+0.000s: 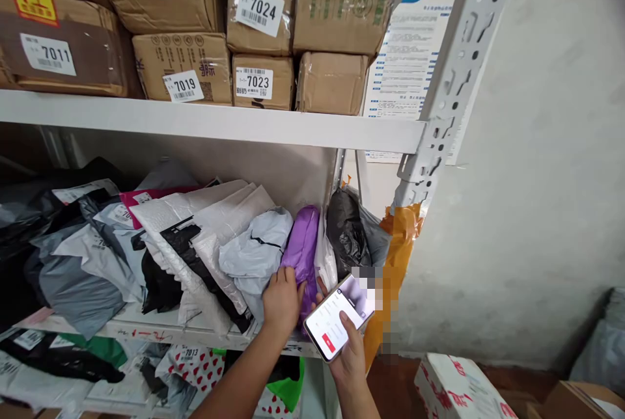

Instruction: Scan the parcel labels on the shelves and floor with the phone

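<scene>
My left hand [282, 298] is closed at the lower front of a purple plastic mailer bag [301, 243], its thumb lying against the purple plastic. Its fingertips are partly hidden. Touching that bag on the left is a pale grey-blue parcel bag [258, 243] with a black band. In my right hand [352, 354] is a smartphone [332, 324] with a lit screen, my thumb resting over its right edge. Behind the phone stand a white mailer [324, 253] and a black plastic parcel [346, 230].
White and grey mailers [92, 276] crowd the middle shelf to the left. Overhead, a white shelf beam [205, 123] carries numbered cardboard boxes [180, 61]. A perforated upright [454, 74] wrapped in orange tape borders the right side. On the floor sits a white taped box [459, 386].
</scene>
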The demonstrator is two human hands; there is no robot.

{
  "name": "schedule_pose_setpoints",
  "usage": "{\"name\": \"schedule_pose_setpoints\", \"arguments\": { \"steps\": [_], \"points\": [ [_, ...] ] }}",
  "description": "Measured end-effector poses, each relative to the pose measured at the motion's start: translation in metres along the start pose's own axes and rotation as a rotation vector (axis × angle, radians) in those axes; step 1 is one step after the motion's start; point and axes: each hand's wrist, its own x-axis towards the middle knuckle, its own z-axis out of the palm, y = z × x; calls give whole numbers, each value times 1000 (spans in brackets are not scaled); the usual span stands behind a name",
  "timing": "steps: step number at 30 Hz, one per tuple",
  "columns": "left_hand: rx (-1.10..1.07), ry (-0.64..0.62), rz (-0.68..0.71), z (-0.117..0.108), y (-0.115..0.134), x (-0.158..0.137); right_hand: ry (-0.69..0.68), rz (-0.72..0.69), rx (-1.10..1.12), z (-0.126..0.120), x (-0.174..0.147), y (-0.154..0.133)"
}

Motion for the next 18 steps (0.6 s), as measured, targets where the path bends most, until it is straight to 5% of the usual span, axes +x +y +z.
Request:
{"name": "schedule_pose_setpoints", "arguments": {
  "steps": [6, 11, 18],
  "points": [
    [-120, -100, 135, -36, 8, 53, -41, 53, -18, -2, 0, -6],
    [-260, -9, 20, -78, -24, 96, -83, 91, -45, -5, -1, -12],
    [-476, 10, 39, -56, -72, 84, -56, 221, -272, -35, -28, -34]
  ]
}}
